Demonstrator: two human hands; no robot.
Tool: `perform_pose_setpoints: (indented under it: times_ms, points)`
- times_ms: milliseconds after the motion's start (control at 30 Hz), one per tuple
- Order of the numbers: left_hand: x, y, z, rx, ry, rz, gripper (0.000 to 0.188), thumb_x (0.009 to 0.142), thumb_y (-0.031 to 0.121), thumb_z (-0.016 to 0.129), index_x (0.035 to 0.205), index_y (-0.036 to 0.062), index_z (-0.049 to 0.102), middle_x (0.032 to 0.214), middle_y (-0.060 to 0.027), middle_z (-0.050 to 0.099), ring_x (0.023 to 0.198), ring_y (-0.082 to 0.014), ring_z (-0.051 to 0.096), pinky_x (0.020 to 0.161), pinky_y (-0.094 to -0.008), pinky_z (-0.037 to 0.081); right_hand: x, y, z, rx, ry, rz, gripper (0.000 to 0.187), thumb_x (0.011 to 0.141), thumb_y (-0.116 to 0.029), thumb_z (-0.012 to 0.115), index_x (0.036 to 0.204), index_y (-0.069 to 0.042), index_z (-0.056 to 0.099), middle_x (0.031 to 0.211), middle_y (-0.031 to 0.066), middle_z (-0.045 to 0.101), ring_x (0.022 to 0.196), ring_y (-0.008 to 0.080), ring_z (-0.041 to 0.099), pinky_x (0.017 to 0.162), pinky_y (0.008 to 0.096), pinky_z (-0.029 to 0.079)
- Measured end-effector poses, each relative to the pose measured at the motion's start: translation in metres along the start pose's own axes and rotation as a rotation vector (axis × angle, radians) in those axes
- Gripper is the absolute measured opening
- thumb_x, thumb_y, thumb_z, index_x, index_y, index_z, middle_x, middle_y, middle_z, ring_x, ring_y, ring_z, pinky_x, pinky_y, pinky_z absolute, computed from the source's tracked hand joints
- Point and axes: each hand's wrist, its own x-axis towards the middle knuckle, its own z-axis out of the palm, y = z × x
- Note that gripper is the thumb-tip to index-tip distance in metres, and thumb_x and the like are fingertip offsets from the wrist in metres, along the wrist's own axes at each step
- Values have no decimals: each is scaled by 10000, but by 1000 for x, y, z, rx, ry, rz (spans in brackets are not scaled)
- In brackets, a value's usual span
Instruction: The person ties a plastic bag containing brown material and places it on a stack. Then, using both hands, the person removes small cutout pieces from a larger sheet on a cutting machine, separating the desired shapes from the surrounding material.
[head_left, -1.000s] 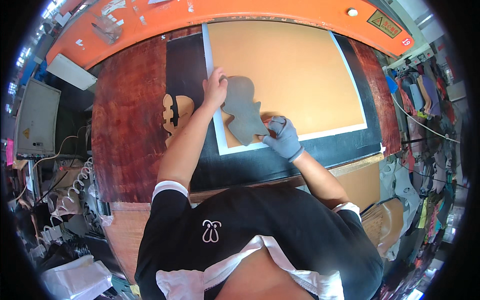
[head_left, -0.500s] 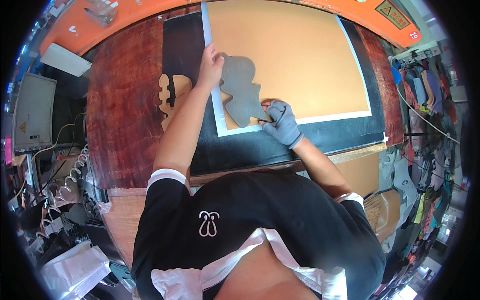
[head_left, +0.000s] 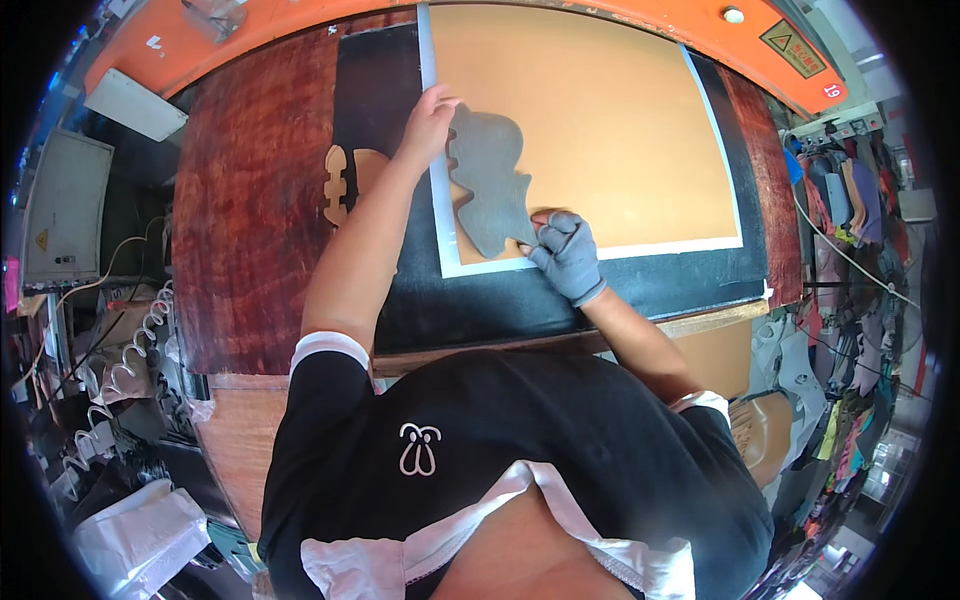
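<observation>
Wood of a dark reddish desk carries a black mat, and on it lies a tan sheet with a white border. A grey template rests on the sheet's left part. The left hand, fingers spread, presses it at 10 o'clock. The gloved right hand, at 5 o'clock, is closed around a small tool at its edge. Tan cut pieces lie at 9 o'clock, cables beyond the desk.

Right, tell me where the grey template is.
In the head view, the grey template lies on the left part of the tan sheet, between the bare left hand at its top and the gloved right hand at its bottom.
</observation>
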Motion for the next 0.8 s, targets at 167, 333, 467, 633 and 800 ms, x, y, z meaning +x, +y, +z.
perform_pose_setpoints:
  times_ms: [167,333,467,633,800]
  points:
    - [2,-1,-1,56,-7,-40,451,914,115,441,1343,1,363,1244,-133,574,1146,-186,507,990,-287,348,1,1,3,-24,-12,7,209,675,-144,739,848,-58,658,870,81,602,802,271,550,738,367,451]
    - [4,3,-4,29,-96,-91,477,926,139,443,1373,6,344,1303,-119,531,1210,-188,464,1018,-292,322,-2,1,4,-33,3,-23,194,689,-128,726,855,-58,652,888,79,592,836,274,531,769,368,437]
    - [5,8,-5,96,-139,-94,493,931,160,448,1391,21,341,1324,-114,513,1242,-195,442,1035,-293,304,-2,1,4,-54,20,-64,200,694,-119,722,868,-59,642,913,78,586,868,278,519,789,371,430]
    - [4,12,-3,127,-136,-108,493,933,170,452,1393,29,343,1304,-121,527,1237,-196,448,1029,-296,314,1,1,2,-59,51,-127,232,628,-112,726,820,-44,615,894,81,585,819,281,559,738,390,456]
    - [3,8,0,45,-87,-101,475,930,164,469,1370,22,361,1271,-127,547,1211,-196,471,1005,-293,342,-1,0,3,-59,70,-105,253,648,-128,724,861,-46,615,916,94,584,845,286,557,764,394,460]
